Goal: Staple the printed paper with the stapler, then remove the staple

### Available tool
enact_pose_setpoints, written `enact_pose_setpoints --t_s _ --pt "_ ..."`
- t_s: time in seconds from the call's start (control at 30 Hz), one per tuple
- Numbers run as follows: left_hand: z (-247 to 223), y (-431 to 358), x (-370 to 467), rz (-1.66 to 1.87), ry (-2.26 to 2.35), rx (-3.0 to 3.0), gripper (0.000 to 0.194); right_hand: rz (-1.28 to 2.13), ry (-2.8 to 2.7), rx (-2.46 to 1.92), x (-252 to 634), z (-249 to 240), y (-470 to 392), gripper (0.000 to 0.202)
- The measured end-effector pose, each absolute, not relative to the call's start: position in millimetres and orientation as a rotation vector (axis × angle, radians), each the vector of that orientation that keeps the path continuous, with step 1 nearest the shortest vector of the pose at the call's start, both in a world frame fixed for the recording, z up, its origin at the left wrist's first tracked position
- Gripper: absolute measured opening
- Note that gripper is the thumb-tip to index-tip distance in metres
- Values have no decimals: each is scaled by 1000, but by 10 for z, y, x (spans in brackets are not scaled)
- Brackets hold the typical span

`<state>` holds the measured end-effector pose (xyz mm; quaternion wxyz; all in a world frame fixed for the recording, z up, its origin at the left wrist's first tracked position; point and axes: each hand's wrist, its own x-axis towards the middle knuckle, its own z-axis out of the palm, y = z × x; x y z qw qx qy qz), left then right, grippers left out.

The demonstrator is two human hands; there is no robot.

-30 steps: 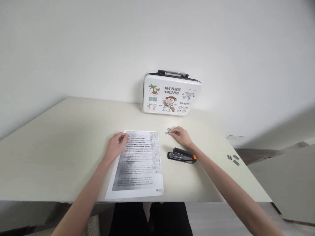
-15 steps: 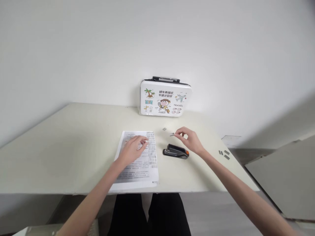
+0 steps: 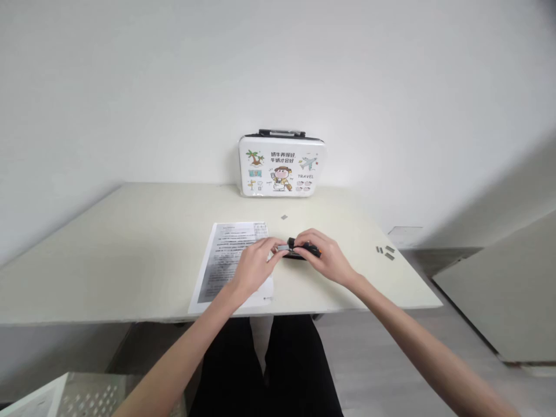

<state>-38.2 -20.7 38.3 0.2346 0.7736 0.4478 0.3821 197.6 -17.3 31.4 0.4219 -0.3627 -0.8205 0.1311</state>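
Note:
My left hand (image 3: 256,263) pinches a grey staple strip (image 3: 283,248) between thumb and fingers, at the left end of the black stapler (image 3: 307,249). The fingers of my right hand (image 3: 326,256) are closed around the stapler's body, so much of it is hidden; an orange bit shows at its right end. Printed sheets (image 3: 230,255) lie on the table to the left, partly under my left hand and forearm. Whether the strip sits inside the stapler I cannot tell.
Behind my hands, a white cartoon-printed case (image 3: 281,168) stands against the wall. One loose staple strip (image 3: 284,217) lies in front of it. Several more staple strips (image 3: 386,252) rest near the right edge of the table (image 3: 130,255). A perforated box (image 3: 93,397) shows at lower left.
My right hand has moved from holding a staple strip above the table to gripping the stapler. My left hand has come right, off the sheets' middle, and now pinches a strip.

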Motion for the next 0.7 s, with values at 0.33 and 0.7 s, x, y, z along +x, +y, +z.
enact_pose_setpoints --t_s 0.33,0.7 --pt "-74 -54 -564 903 1442 2240 15 586 -1928 -1261 2384 -374 105 36" --pt "-203 -82 -600 870 1416 2280 15 767 -1844 -1208 2425 -514 83 43"
